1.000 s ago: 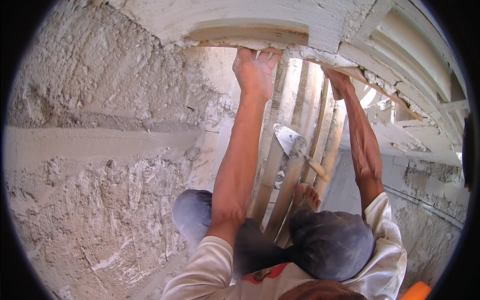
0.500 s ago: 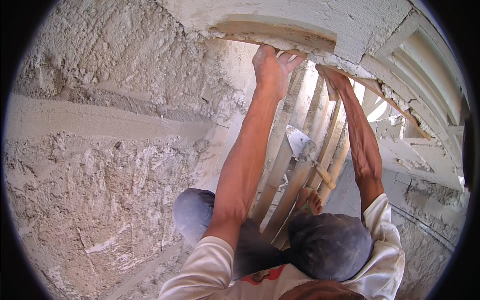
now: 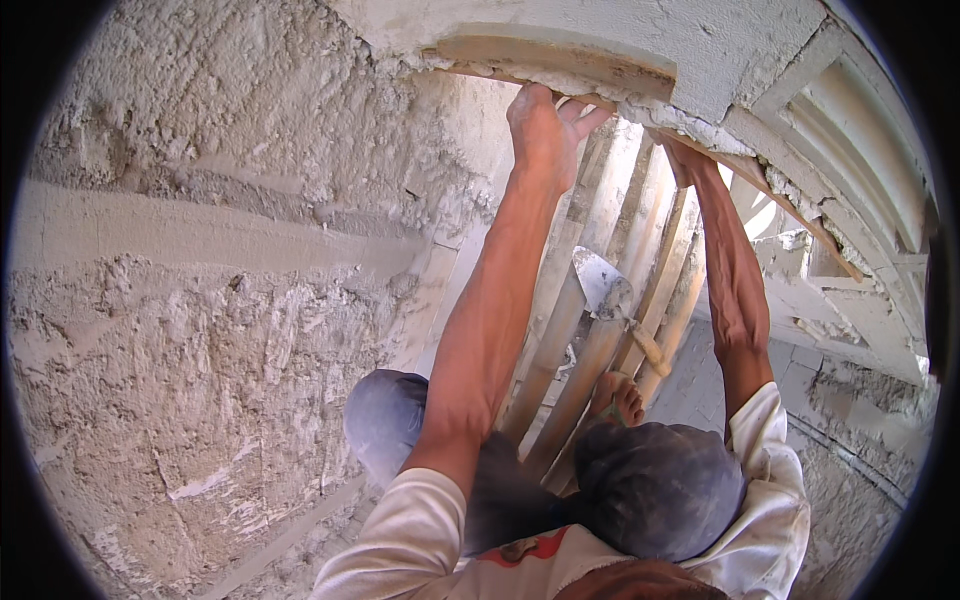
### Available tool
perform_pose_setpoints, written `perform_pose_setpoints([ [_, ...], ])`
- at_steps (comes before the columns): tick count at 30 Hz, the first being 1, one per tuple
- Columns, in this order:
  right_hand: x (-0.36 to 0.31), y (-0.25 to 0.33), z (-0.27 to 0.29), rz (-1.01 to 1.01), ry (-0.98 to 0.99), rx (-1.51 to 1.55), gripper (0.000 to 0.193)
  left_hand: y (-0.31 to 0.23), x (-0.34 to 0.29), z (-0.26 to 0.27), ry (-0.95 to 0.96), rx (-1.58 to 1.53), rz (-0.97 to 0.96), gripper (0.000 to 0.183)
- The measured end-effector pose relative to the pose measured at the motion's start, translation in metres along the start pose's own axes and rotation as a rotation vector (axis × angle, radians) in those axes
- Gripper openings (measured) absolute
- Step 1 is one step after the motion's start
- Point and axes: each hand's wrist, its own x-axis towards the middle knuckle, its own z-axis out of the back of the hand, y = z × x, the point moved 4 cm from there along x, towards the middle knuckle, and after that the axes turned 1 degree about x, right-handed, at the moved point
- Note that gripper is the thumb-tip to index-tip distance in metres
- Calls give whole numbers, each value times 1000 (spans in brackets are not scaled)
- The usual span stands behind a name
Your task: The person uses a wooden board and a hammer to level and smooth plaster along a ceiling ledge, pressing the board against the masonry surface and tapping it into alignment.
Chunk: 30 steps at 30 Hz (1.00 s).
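Under the edge of the ledge (image 3: pixel 700 60), the strip (image 3: pixel 815 226) was braced — presumably for even support — by the left hand (image 3: pixel 543 140), fingers spread, and the right hand (image 3: pixel 690 162), whose grip could not be told.

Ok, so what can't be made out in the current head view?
All in the head view:
- Left hand: some fingertips, hidden at the wooden strip.
- Right hand: most fingers, hidden by the hand itself and the strip's edge.
- Second foot: out of sight, apparently behind the left forearm and leg.
- Shirt: cut off by the bottom edge.
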Motion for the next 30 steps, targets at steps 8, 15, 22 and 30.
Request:
perform_pose_setpoints([
  [8, -3, 26, -7, 21, 1, 235, 17, -6, -3, 8, -1, 28, -7, 37],
  [15, -12, 59, 24, 57, -106, -144, 19, 9, 1, -18, 18, -3, 26, 38],
  [22, -3, 27, 20, -173, -61, -144, 24, 8, 2, -18, 18, -5, 20, 37],
  [30, -14, 28, 31, -94, -55, 135, 17, 10, 2, -19, 7, 5, 32, 37],
])
